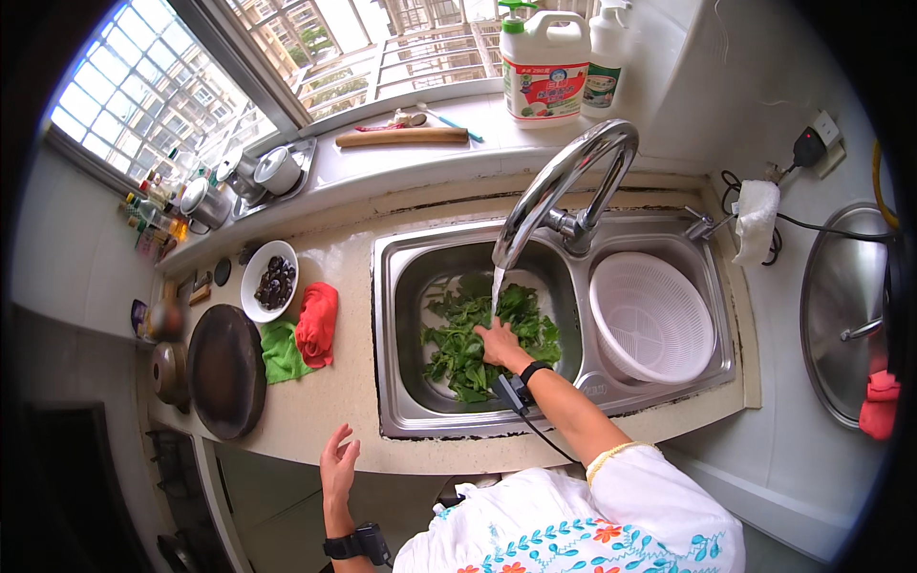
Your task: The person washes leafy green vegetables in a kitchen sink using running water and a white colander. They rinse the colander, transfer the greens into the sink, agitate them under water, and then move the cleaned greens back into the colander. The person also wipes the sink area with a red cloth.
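Observation:
Leafy greens (458, 344) lie in the large left basin of the stainless steel sink (389, 344). My right hand (501, 344) reaches down onto them, its fingertips partly among the leaves beside the stream of water (496, 290). Whether it grips any leaves cannot be made out. The water runs from a curved chrome faucet (534, 193) above the basin. My left hand (339, 458) is raised off the counter's front edge, left of the sink, with fingers apart and nothing in it. A white plastic colander (652, 319) sits tilted in the smaller right basin.
Left of the sink are a red cloth (317, 326), a green cloth (283, 351), a white bowl (251, 279) of dark pieces and a round dark board (226, 372). A wooden rolling pin (401, 137) and a large detergent jug (544, 71) stand along the windowsill.

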A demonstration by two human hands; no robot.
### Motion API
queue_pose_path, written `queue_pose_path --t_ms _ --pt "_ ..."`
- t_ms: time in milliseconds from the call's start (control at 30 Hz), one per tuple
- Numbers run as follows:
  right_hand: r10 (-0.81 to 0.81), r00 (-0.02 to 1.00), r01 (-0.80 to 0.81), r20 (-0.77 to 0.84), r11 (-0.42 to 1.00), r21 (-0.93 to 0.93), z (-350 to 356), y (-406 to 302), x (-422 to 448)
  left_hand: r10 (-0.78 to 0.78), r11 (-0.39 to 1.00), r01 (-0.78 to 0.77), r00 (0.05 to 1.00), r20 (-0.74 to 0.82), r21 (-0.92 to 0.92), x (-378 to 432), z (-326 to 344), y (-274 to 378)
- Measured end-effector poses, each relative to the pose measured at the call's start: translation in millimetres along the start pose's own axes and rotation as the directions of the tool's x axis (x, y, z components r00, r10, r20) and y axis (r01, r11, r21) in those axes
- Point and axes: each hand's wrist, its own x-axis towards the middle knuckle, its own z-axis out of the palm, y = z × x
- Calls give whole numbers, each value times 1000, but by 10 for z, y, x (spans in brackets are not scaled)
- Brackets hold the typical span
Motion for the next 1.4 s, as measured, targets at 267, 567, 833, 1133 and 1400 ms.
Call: queue_pose_path --t_ms 267,567,833,1133,1400 --pt "-335 936 350 109 861 -369 -197 282 -345 0 995 8 997 76 -102 -96 193 47" --pt "-268 896 181 -355 949 -259 -1052 336 -396 50 989 -32 990 130 -142 8 369 93" --pt "-188 938 117 -292 963 -244 -906 185 -334 332 942 -334 924 187 -23 224 702 111" --pt "-266 943 259 -198 964 -60 -691 108 -233 602 372 -800 594 533 471 555 1170 -44" --pt "-383 899 398 -214 917 31 -981 350 -636 715 313 -826 530 456 469 575 1211 -136"
